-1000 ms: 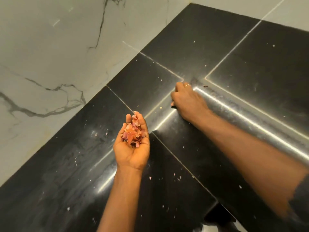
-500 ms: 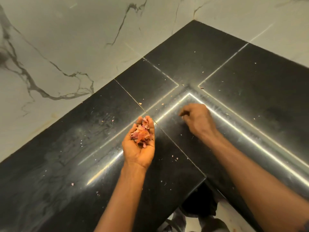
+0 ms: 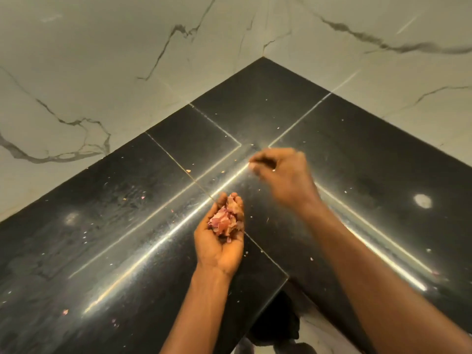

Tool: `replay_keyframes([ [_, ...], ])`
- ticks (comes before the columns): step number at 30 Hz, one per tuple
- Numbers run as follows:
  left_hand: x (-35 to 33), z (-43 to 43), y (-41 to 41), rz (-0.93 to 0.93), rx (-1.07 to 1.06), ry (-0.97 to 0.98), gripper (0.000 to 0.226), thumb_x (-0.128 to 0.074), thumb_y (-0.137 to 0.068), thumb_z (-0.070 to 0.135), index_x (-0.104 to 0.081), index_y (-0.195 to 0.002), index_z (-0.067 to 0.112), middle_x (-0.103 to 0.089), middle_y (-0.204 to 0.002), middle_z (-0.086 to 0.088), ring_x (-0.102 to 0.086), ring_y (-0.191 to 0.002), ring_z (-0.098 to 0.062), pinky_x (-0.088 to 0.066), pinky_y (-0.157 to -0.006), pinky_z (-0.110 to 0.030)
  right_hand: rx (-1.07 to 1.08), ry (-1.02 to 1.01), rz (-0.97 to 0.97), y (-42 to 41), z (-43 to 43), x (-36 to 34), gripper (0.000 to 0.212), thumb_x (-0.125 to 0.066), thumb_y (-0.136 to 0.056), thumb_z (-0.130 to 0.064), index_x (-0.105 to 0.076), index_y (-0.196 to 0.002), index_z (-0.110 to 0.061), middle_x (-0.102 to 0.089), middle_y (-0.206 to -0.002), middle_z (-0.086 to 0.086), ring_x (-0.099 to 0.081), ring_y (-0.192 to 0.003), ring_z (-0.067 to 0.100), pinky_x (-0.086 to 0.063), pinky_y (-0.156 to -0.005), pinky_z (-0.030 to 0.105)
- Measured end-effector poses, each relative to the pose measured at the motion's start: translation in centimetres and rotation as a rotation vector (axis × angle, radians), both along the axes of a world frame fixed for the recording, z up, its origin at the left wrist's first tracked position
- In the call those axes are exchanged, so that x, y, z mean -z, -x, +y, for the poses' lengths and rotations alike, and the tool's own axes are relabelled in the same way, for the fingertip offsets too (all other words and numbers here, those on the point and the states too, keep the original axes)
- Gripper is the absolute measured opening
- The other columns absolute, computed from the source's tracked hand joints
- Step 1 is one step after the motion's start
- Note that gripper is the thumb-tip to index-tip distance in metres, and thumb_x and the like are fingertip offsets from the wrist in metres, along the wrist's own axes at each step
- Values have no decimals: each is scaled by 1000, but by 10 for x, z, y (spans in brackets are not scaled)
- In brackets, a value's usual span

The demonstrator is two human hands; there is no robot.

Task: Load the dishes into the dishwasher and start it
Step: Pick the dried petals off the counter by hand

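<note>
Head view: a black, L-shaped tabletop [image 3: 127, 226] fills the corner between two marble walls [image 3: 102, 60]. Neither the dishes nor the dishwasher is in view, so where they are cannot be told from here.

The left grip [image 3: 219, 241] is held palm up over the tabletop, a little in from its front inner corner. It is cupped, with the fingers bent loosely round a heap of pink and red peel scraps [image 3: 226, 221].

The right grip [image 3: 283, 172] is further back, over the bend of the shiny groove that runs parallel to the front edges, toward the back corner. It is blurred. Its fingers look drawn together as if pinching, but I cannot tell whether it has hold of anything.

Small crumbs [image 3: 188, 170] lie scattered across the tabletop, most of them near the groove and along the left arm of the L.

The step in hand appears to be clearing food scraps off the tabletop, a side job around the loading, so the task itself looks barely begun or interrupted. The next move probably calls for a fine pinch on the remaining flecks and dropping them into the cupped left grip. That grip has to stay level so the heap does not spill before it can be emptied into a bin.
</note>
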State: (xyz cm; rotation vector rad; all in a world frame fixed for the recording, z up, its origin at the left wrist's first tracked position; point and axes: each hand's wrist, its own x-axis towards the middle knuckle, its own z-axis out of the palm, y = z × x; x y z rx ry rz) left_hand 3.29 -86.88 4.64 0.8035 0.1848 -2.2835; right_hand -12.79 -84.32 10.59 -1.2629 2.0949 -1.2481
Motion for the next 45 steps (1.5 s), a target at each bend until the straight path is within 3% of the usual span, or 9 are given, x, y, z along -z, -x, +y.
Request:
replay_keyframes([
  [5, -9, 29, -11, 1, 3, -66, 30, -49, -96, 12, -75, -96, -3, -68, -117, -22, -67, -107, -31, -62, -70, -35, 192, -452, 301, 116, -57, 68, 34, -69, -91, -13, -69, -126, -14, -67, -127, 11, -61, -120, 32, -48, -98, 36],
  [10, -20, 42, -25, -38, 14, -40, 27, -52, -93, 12, -74, -98, -3, -69, -115, -24, -72, -101, -33, -58, -88, -42, 30, -490, 589, 114, -67, 95, 20, -57, -78, 0, -71, -89, -9, -63, -95, 12, -62, -90, 38, -49, -71, 35],
  [14, -15, 36, -36, -39, -20, -87, 31, -47, -98, 11, -74, -95, -5, -70, -108, -24, -72, -97, -33, -60, -84, -43, 22, -491, 487, 99, -51, 87, 22, -59, -80, -4, -75, -87, -17, -71, -93, 13, -66, -88, 37, -52, -74, 35],
  [20, -1, 24, -50, -44, -49, -90, 25, -51, -93, 9, -70, -96, -6, -70, -100, -26, -73, -88, -35, -58, -87, -45, -37, -67, -36, -34, 32, 29, 14, -77, -83, -4, -79, -87, -17, -71, -73, -15, -64, -67, -2, -48, -68, 14],
  [26, 15, 27, -40, -1, 23, -113, 27, -49, -96, 13, -70, -95, -3, -68, -102, -25, -69, -90, -33, -48, -103, -39, -230, -50, 28, -121, 87, 26, 27, -74, -86, -7, -78, -106, -25, -73, -103, -13, -69, -98, 5, -56, -88, 33],
  [31, 9, 57, -38, 15, 94, -94, 27, -48, -97, 15, -70, -95, -2, -68, -104, -24, -68, -93, -33, -57, -90, -39, -96, -11, 39, -128, 122, 25, 22, -79, -84, -9, -79, -101, -22, -73, -100, -12, -69, -94, 7, -55, -86, 31],
  [34, 4, 82, -45, 21, 114, -53, 26, -50, -94, 15, -71, -99, -1, -67, -111, -22, -67, -100, -32, -57, -86, -33, 193, 85, -205, -124, 144, 28, 10, -76, -88, -13, -76, -95, -20, -74, -92, -6, -70, -88, 10, -53, -81, 27],
  [40, 14, 165, -49, -91, 164, 53, 24, -50, -95, 17, -68, -101, 2, -69, -100, -16, -67, -94, -26, -55, -92, -35, 484, 330, -1409, -152, 199, 77, 30, -53, -96, -17, -67, -121, -7, -68, -122, 16, -60, -122, 30, -45, -109, 42],
  [45, 66, 253, -58, -449, 283, 278, 14, -68, -80, 21, -74, -91, 15, -70, -93, -4, -65, -92, -15, -47, -100, -36, 661, 376, -1781, -176, 270, 134, 35, -55, -90, -23, -69, -119, -8, -70, -121, 12, -67, -113, 23, -50, -105, 36],
])
